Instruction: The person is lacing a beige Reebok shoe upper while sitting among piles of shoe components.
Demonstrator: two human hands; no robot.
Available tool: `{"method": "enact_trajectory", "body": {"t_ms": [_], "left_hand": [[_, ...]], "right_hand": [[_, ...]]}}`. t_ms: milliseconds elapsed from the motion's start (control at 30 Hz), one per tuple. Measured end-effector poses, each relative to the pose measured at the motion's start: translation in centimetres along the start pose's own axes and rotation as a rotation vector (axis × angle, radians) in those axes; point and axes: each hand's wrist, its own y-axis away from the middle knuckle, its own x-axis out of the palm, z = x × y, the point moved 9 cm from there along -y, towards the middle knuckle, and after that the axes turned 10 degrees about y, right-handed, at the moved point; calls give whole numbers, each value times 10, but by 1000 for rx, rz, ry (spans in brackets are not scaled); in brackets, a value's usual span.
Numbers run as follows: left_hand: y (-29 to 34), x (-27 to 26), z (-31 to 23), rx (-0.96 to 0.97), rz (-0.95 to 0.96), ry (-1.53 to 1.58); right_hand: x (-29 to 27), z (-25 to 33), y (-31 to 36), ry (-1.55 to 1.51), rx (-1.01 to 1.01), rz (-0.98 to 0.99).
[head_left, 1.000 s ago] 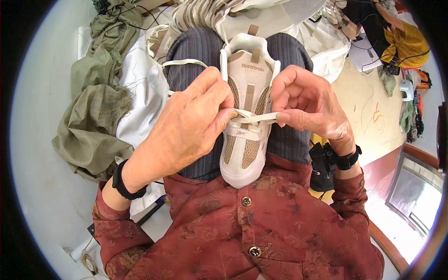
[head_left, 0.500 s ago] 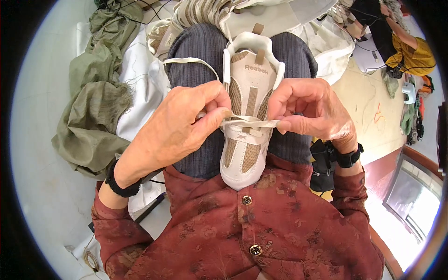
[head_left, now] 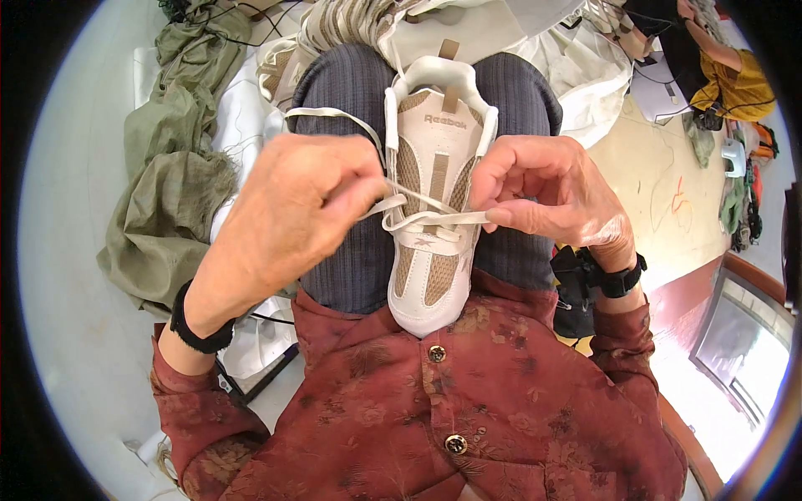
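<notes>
A white and tan sneaker (head_left: pixel 439 150) lies between my knees, its toe pointing toward me and its tongue raised at the far end. A flat cream shoelace (head_left: pixel 434 219) crosses loosely over the lower eyelets. My left hand (head_left: pixel 296 204) pinches one part of the lace, left of the shoe, drawing it taut. On the other side my right hand (head_left: pixel 547 192) grips another part between thumb and forefinger. A loose length of lace curves over my left knee. The tips of my left fingers are partly hidden by the hand.
Olive cloth (head_left: pixel 171 200) and white cloth lie to the left. Beyond my knees are a striped tan bundle (head_left: pixel 347 23) and white fabric (head_left: pixel 597 79). A person in a yellow garment (head_left: pixel 739 82) is at the upper right. A framed glass panel (head_left: pixel 743 342) stands at the lower right.
My left hand has moved left and slightly up, pulling lace out from the shoe. The right hand keeps its pinch. The shoe has shifted slightly left in view.
</notes>
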Motion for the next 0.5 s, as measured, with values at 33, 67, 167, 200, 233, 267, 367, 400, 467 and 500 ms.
{"method": "enact_trajectory", "body": {"t_ms": [33,67,167,200,233,267,367,400,467,500], "left_hand": [[1,-11,-3,89,-134,-86],[5,-22,-9,179,-268,-171],[8,-35,0,126,-399,-206],[9,-37,7,91,-415,-197],[8,-36,10,89,-416,-196],[9,-38,11,90,-458,-192],[12,-50,14,151,-567,-261],[14,-56,11,213,-630,-332],[11,-64,21,177,-641,-306],[11,-67,26,142,-649,-287]], "right_hand": [[0,1,-1,-23,-8,-22],[1,1,-2,-23,-7,-23],[9,-1,-5,-86,-14,16],[10,-1,-6,-98,-19,12],[11,-1,-6,-110,-25,9],[10,1,-6,-109,-24,11],[13,3,-5,-37,34,81],[9,2,-4,-19,44,18],[4,0,-2,1,54,-44],[-2,0,0,36,34,-103]]}}
